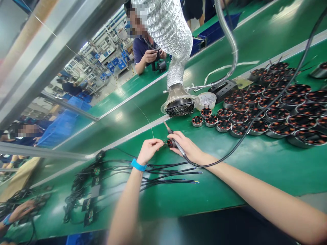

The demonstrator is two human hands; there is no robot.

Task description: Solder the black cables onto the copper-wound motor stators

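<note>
My right hand (pixel 187 147) is closed around a soldering iron (pixel 171 133), its tip pointing up and to the left and its black cord (pixel 255 119) trailing off to the right. It also seems to steady a small motor stator (pixel 169 143) under the iron. My left hand (pixel 149 149), with a blue wristband, pinches at that stator and a thin solder wire (pixel 150 127) that rises from it. Black leads with bare ends (pixel 168 173) lie on the green mat (pixel 255 163) just below both hands.
A foil duct with a fume fan (pixel 179 106) hangs just beyond my hands. Several copper-wound stators (pixel 268 109) crowd the mat at right, with a small white dish (pixel 206 99) near the fan. Cable bundles with small boards (pixel 89 190) lie at left. Another person (pixel 145 51) works across the belt.
</note>
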